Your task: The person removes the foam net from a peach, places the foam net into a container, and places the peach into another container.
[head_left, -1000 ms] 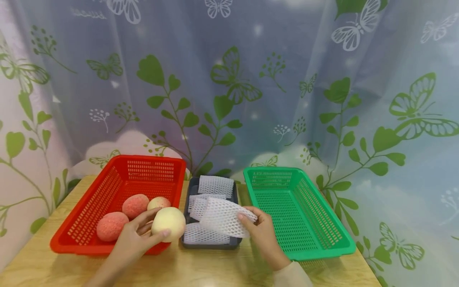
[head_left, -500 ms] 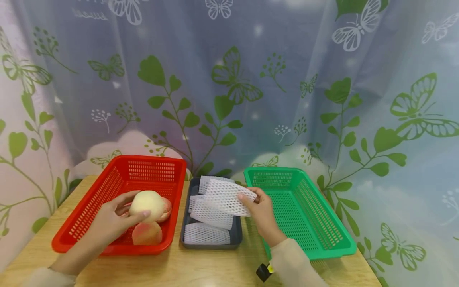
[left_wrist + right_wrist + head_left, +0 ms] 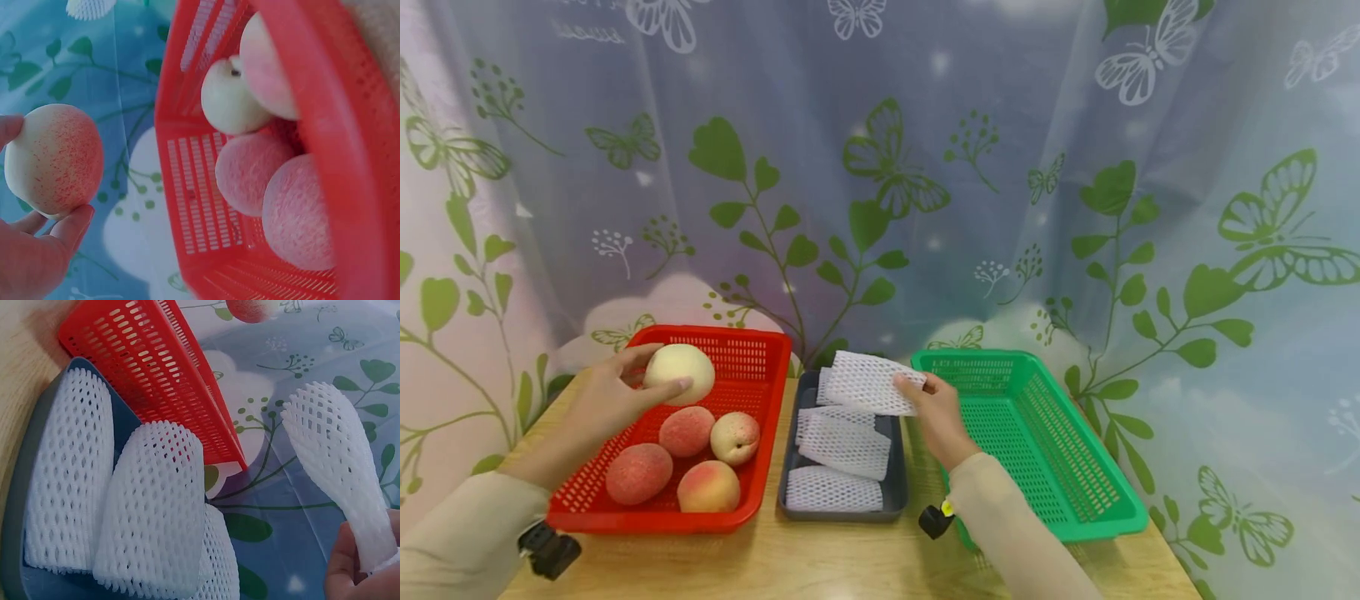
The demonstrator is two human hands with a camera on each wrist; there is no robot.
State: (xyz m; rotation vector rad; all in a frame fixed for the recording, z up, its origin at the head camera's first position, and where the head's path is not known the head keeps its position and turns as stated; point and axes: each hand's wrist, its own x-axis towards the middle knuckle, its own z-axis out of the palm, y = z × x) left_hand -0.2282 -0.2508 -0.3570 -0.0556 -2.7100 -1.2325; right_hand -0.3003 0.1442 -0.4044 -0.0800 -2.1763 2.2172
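Observation:
My left hand [image 3: 606,400] grips a peach [image 3: 681,373] by its sides above the red basket [image 3: 775,417]. In the left wrist view, that peach [image 3: 59,159] shows a pale side and a red-speckled side. Several more peaches lie in the basket, among them a red one [image 3: 639,473] and a yellow-red one [image 3: 708,487]. My right hand [image 3: 942,414] pinches one end of a white foam fruit net [image 3: 872,383] over the dark grey tray [image 3: 894,496]. In the right wrist view, the held net [image 3: 334,444] is flattened near the fingers and wider at its far end.
Several other foam nets [image 3: 835,489] lie in the tray, between the two baskets. A green basket [image 3: 1030,450] stands to the right. Behind the wooden table [image 3: 827,562] hangs a curtain [image 3: 820,275] printed with leaves and butterflies.
My left hand has carried the peach left and up, uncovering the other peaches in the basket. My right hand has raised the foam net towards the back of the tray.

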